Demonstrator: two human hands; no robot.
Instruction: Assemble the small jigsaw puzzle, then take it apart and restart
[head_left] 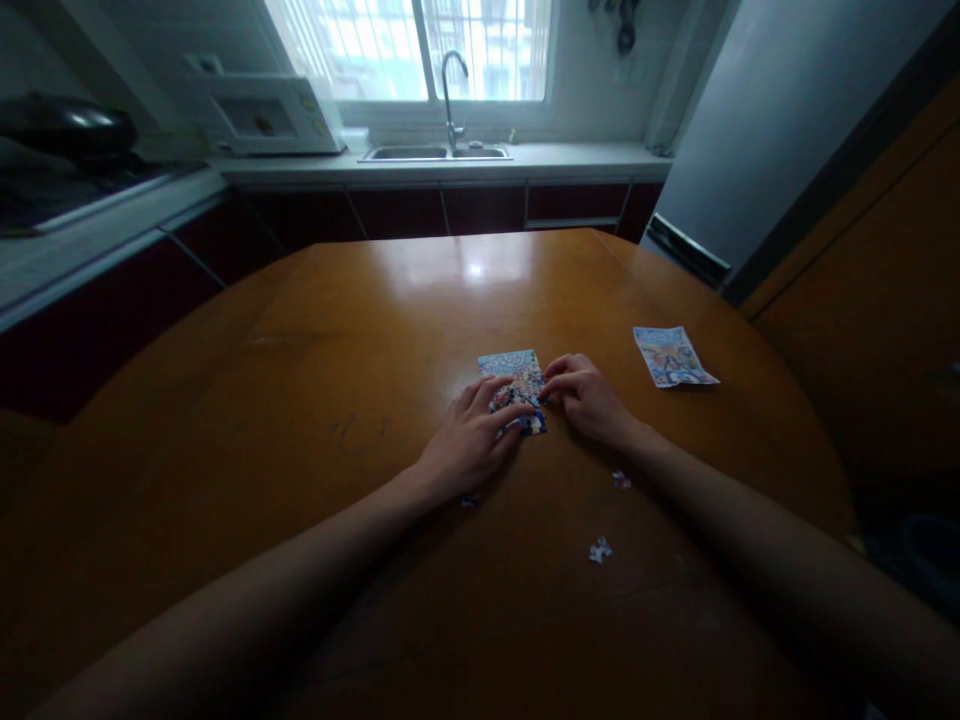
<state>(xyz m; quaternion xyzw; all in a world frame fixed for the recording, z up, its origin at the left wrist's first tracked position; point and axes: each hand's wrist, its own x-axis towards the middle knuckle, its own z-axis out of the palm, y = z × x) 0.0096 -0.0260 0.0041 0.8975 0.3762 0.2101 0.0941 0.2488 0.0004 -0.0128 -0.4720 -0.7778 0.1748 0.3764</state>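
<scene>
A small, partly assembled jigsaw puzzle with a colourful picture lies on the wooden table. My left hand rests over its left and lower part, fingers spread and touching the pieces. At the puzzle's right edge, my right hand has its thumb and index finger pinched together. What those fingertips grip, probably small and dark, is mostly hidden. Loose puzzle pieces lie nearer to me: one piece by my right forearm, a paler piece below it, and a dark piece beside my left wrist.
A creased picture sheet lies on the table at the right. Beyond the table are a counter with a sink, a faucet and a microwave. A pan sits on the stove at left; a refrigerator stands at right.
</scene>
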